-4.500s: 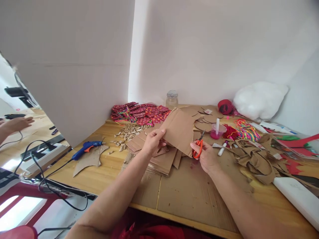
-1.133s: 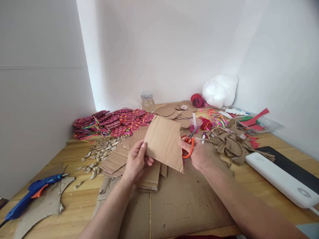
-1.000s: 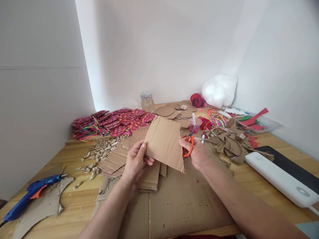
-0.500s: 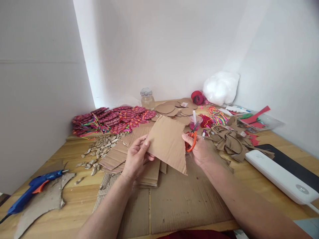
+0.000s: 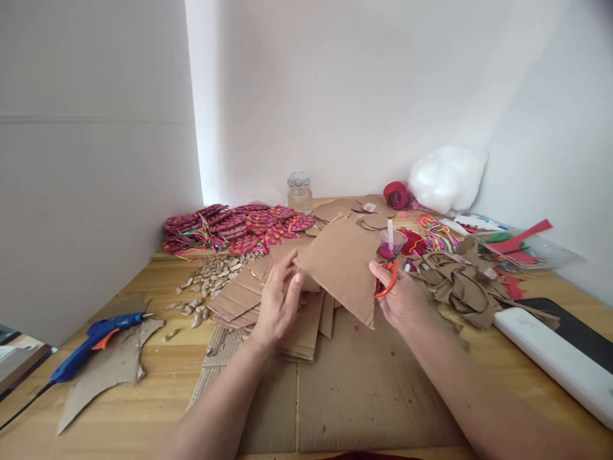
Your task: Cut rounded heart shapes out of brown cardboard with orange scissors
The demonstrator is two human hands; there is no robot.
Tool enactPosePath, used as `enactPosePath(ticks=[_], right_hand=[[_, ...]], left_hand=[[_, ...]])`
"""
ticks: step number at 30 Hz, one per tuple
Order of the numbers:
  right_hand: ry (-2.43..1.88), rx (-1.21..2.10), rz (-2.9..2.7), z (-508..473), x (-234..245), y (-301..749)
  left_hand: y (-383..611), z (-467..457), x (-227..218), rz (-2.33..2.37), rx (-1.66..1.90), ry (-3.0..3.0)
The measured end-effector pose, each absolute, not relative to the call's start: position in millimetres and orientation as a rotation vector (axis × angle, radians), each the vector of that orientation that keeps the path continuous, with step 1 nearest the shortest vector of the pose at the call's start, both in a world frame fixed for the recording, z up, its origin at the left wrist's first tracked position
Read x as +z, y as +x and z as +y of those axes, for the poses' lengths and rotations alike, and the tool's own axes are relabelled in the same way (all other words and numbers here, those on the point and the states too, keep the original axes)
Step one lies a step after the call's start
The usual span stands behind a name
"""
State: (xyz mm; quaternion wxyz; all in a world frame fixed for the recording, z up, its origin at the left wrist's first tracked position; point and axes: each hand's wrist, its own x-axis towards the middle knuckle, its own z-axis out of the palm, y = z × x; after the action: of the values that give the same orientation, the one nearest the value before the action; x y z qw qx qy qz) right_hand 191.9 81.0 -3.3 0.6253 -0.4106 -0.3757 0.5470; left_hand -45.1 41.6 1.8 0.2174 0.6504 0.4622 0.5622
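Note:
A roughly four-sided piece of cardboard [image 5: 342, 265] is raised above the work surface, tilted, one straight edge facing down. My right hand [image 5: 400, 297] pinches its right edge with the thumb and also keeps orange-handled scissors [image 5: 389, 281] in the fingers, blades pointing up and away. At the left edge of the piece, my left hand [image 5: 280, 303] has its fingers and thumb apart, close to the cardboard but not gripping it. Beneath both hands lie a stack of cut cardboard pieces [image 5: 239, 291] and a large cardboard sheet [image 5: 373, 390].
On the left are a blue glue gun [image 5: 90, 345], a cardboard scrap [image 5: 103, 377] and pale shells or seeds [image 5: 218, 275]. Behind stand patterned pink bundles [image 5: 239, 227], a glass jar [image 5: 299, 195] and cardboard discs [image 5: 335, 208]. To the right, cardboard offcuts [image 5: 454, 281] and a white device [image 5: 550, 364].
My left hand has let go of the cardboard and spread its fingers. My right hand still holds the piece, now turned slightly, with the scissors. The view has shifted left.

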Motion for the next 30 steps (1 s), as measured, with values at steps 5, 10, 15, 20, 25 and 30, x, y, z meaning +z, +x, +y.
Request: enactPosePath(ticks=[5, 10, 15, 20, 25, 30], right_hand=[[-0.936, 1.256, -0.859, 78, -4, 189], [-0.904, 1.263, -0.913, 69, -1, 184], [-0.863, 1.116, -0.905, 72, 0, 188], [-0.935, 1.066, -0.966, 73, -5, 192], [-1.001, 1.054, -0.988, 71, -5, 191], [-0.99, 1.135, -1.015, 75, -6, 189]], left_hand=[[-45, 38, 3, 1.511, 1.441, 2.648], [-49, 39, -4, 1.308, 1.507, 2.545], [-45, 42, -6, 1.145, 1.82, 1.469], [-40, 46, 2, 0.917, 1.597, 1.046], [-37, 43, 6, 0.833, 1.52, 0.888], [-33, 41, 2, 0.78, 1.415, 0.865]])
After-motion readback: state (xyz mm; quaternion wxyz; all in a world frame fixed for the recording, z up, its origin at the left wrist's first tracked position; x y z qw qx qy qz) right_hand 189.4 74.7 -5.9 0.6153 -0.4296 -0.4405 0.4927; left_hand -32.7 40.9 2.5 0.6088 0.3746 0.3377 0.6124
